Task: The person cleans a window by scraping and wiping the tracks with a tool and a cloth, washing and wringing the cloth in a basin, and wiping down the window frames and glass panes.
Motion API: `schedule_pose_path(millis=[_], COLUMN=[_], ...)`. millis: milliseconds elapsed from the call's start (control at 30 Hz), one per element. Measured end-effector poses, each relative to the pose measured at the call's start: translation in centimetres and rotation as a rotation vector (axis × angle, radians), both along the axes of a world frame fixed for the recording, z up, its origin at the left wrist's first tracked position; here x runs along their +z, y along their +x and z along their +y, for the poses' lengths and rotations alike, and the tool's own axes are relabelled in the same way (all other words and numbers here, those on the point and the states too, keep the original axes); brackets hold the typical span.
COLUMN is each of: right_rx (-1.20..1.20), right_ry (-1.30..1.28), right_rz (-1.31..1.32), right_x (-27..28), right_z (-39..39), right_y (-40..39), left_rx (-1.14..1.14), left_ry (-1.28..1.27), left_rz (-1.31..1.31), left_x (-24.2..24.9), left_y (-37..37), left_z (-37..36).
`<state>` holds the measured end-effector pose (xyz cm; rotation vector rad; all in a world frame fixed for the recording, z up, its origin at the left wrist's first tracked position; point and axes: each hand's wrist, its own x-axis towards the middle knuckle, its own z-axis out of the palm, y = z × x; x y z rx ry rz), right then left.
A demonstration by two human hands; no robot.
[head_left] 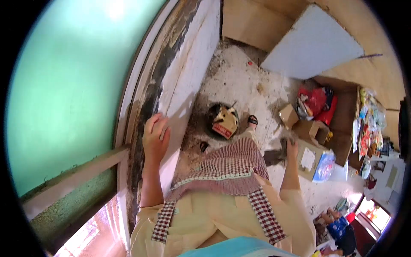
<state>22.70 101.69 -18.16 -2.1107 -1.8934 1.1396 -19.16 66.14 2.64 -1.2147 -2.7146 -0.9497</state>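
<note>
My left hand (156, 136) rests at the worn, peeling window ledge (173, 92) with its fingers spread and nothing in them. My right hand (292, 149) hangs at my right side, its fingers closed around a dark grey rag (282, 144). Beyond that hand stands a cardboard box (306, 165) with a white label. On the floor ahead of my feet is a black tub (214, 115) with torn cardboard (225, 123) in it.
A green window pane (72, 85) fills the left. Ahead, a pale board (312, 43) leans against wooden panels. Right of me, an open wooden cabinet (342, 115) holds red bags (319, 103), with packets (370, 120) beside it. Grime marks the pale floor (244, 81).
</note>
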Motion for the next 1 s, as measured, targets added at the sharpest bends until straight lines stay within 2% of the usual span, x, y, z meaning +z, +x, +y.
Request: schedule_pose_path(millis=[33,67,100,133,200,267,300,400,467,533,567,600,667,733,800,833,900,933,1000], right_rx=[-0.144,-0.195,-0.117,-0.171,-0.150,0.003,0.059,0.295,0.363,0.419,0.484,0.551,0.582,0.497,0.659,0.921,1.420,1.495,1.621], right_ry=[0.007,-0.024,0.010,-0.015,-0.139,-0.173,-0.199,-0.240,-0.158,-0.223,-0.221,-0.217,-0.403,-0.713,-0.882,-0.827,-0.655,-0.784,-1.068], right_rz=[0.006,0.128,0.070,0.023,-0.027,-0.131,-0.183,-0.028,0.051,0.393,0.401,0.403,0.474,0.779,0.816,0.740,0.591,0.594,0.553], right_x=[-2.0,-7.4,-10.0,-8.9,0.2,-4.9,-6.7,-3.1,-2.1,-4.7,-0.4,4.4,5.8,9.2,13.0,15.0,18.6,19.2,20.6], right_z=[1.1,3.8,6.3,8.4,11.7,17.8,19.1,25.1,27.2,28.8,28.3,26.7,25.2,21.8,18.9,18.9,19.0,19.2,19.8], right_y=[1.8,6.0,8.2,6.8,-1.3,-1.7,-2.0,-10.4,-16.0,-20.9,-24.4,-28.0,-33.0,-37.0,-39.8,-41.2,-44.6,-47.3,-51.1], left_rx=[0.006,0.004,0.009,0.019,0.070,0.129,0.078,-0.071,-0.133,-0.152,-0.182,-0.173,-0.146,0.003,0.167,0.275,0.360,0.384,0.458], left_ry=[-0.017,0.008,0.032,0.055,0.087,0.020,0.019,-0.011,-0.033,-0.051,-0.111,-0.068,0.034,0.117,0.251,0.352,0.482,0.552,0.516], left_rz=[0.016,0.032,0.048,0.064,-0.056,-0.174,-0.214,-0.232,-0.244,-0.292,-0.350,-0.330,-0.294,-0.274,-0.277,-0.267,-0.359,-0.396,-0.280], left_x=[0.1,0.0,-0.4,-0.9,-2.9,-4.4,-4.4,-4.1,-3.6,-2.5,-2.9,-3.3,-4.2,-5.4,-5.7,-5.1,-8.1,-9.1,-6.4], left_y=[-0.4,-0.7,-0.6,-0.5,0.0,1.6,2.0,1.9,1.5,1.0,0.7,0.6,0.6,0.9,0.6,0.4,-0.1,-1.8,-3.7], left_z=[2.2,4.3,6.5,8.9,14.0,19.7,22.9,30.8,34.4,36.9,37.5,38.0,39.1,39.6,39.7,39.3,37.6,37.2,37.1])
